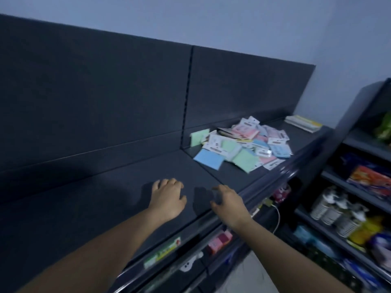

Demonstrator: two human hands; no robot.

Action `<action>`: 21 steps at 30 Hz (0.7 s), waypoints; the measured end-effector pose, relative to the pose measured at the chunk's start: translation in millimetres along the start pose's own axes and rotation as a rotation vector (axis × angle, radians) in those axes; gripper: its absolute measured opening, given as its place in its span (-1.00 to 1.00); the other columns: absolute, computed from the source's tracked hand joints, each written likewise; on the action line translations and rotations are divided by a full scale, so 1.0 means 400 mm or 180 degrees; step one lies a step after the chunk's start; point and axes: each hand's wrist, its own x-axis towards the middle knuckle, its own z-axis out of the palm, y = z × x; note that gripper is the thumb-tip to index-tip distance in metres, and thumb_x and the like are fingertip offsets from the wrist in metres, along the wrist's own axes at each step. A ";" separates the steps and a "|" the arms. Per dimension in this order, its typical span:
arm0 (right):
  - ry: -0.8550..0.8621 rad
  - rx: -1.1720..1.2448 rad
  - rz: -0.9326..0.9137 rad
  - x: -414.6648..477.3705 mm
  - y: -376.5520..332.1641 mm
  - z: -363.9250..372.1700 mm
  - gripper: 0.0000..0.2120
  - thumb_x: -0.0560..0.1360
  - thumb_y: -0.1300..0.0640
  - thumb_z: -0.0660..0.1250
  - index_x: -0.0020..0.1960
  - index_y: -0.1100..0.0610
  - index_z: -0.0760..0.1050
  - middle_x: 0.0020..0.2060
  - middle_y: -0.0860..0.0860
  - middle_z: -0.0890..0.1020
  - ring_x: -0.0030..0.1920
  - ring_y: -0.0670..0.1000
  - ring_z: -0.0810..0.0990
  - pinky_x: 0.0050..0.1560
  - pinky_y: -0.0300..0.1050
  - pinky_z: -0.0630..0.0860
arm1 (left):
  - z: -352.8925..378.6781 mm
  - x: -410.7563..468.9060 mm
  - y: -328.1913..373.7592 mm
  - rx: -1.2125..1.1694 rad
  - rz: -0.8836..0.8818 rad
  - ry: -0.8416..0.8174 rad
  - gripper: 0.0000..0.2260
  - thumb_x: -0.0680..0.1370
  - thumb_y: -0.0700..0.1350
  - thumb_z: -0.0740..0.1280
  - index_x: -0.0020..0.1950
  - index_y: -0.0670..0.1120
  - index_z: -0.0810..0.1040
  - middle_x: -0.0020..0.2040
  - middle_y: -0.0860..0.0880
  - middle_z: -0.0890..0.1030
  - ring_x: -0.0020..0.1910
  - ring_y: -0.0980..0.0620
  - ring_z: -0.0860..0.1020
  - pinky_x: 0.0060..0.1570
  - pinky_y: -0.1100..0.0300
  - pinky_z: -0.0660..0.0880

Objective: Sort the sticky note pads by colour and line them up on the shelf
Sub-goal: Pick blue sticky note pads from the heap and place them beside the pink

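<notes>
The left hand (168, 195) is over the dark shelf (101, 187), fingers loosely bent, holding nothing. Just beside it the right hand (227, 200) is also loosely bent and holds nothing, near the front edge. Further right on this shelf the sticky note pads (239, 146) lie in one mixed heap, blue, green and pink together. Beyond them lies a stack of books (302, 123). The side rack (359, 194) holds bottles (330, 206) and packets.

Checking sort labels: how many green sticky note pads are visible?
3 green pads: one standing by the back panel, left of the pile; one mid-pile; one at its front edge. More may be buried.
</notes>
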 end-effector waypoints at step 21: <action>0.0690 0.0729 0.0508 0.120 0.579 -0.268 -0.65 0.52 0.15 0.27 0.31 0.11 0.43 0.26 0.01 0.48 0.27 -0.02 0.43 0.29 -0.16 0.36 | 0.209 0.421 0.534 -0.0400 -0.0002 -0.0292 -0.66 0.58 0.05 0.16 0.29 -0.08 0.43 0.28 -0.04 0.45 0.30 -0.06 0.33 0.30 0.01 0.16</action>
